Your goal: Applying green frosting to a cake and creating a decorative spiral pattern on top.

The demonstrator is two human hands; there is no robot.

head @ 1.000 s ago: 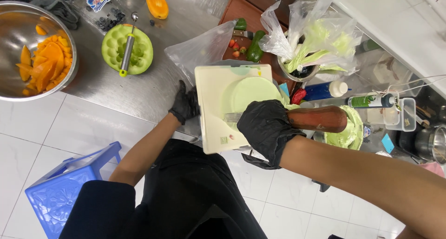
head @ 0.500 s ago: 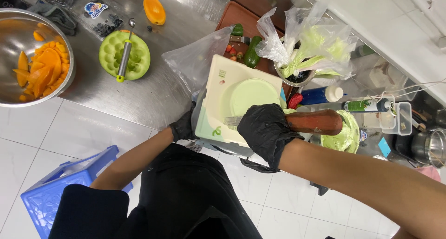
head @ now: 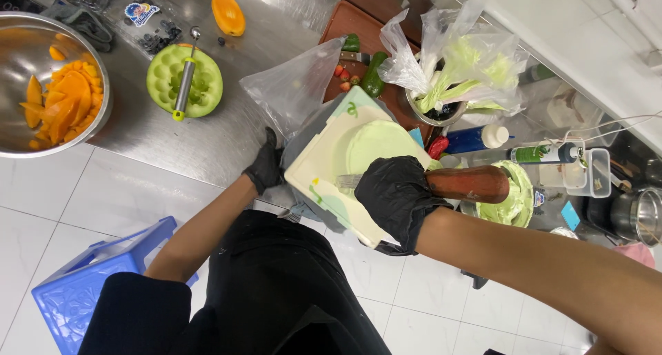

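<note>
One view only, head camera looking down, so we go off that. We take the cream rectangular plastic cutting board [head: 331, 169] as landmark.

Left hand [head: 265, 167], black glove, sits at the board's left edge, fingers wrapped over the rim of the grey tub [head: 303, 144] under it; closed on that edge as far as we can see. Right hand [head: 394, 193], black glove, is over the board's right part, clenched around something with a brown wooden handle [head: 467, 183] sticking out right of the board. A pale blade-like bit shows at the glove's left; we can't tell the tool for sure.

Progress, our read: the pale green round melon slab [head: 378, 142] lies flat on the board, top centre, apparently uncut, directly above the right fist and touching or nearly touching it. Already done: scooped green melon half [head: 185, 79] with a steel melon baller [head: 185, 86] in it, well left of the board; steel bowl [head: 89, 113] of orange fruit slices further left. More green rind [head: 514, 196] sits right of the board.

Clear plastic bag [head: 296, 86] lies just above-left of the board.
</note>
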